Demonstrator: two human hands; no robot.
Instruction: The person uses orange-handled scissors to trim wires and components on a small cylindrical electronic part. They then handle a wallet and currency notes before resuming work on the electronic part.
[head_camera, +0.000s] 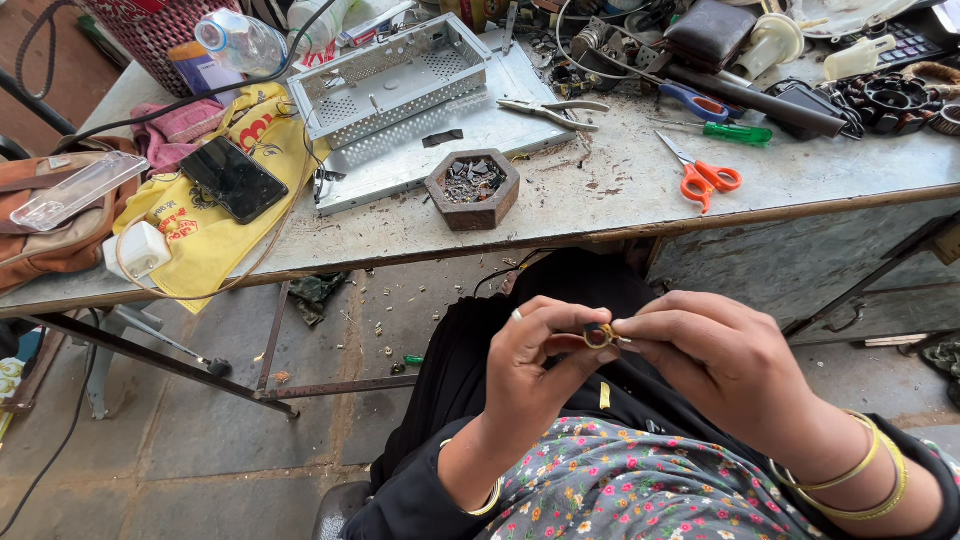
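A worn grey workbench (640, 190) on a rusted metal frame is seen from above. Directly on it are laid a hexagonal wooden tray (473, 189) filled with small metal scraps, a flat metal sheet (440, 135) carrying a perforated metal chassis (388, 77), pliers (552, 111), orange-handled scissors (703, 176), a green-handled screwdriver (725, 131) and a yellow cloth (205, 225). A black smartphone (232, 179) and a white charger (138, 249) are rested on the cloth.
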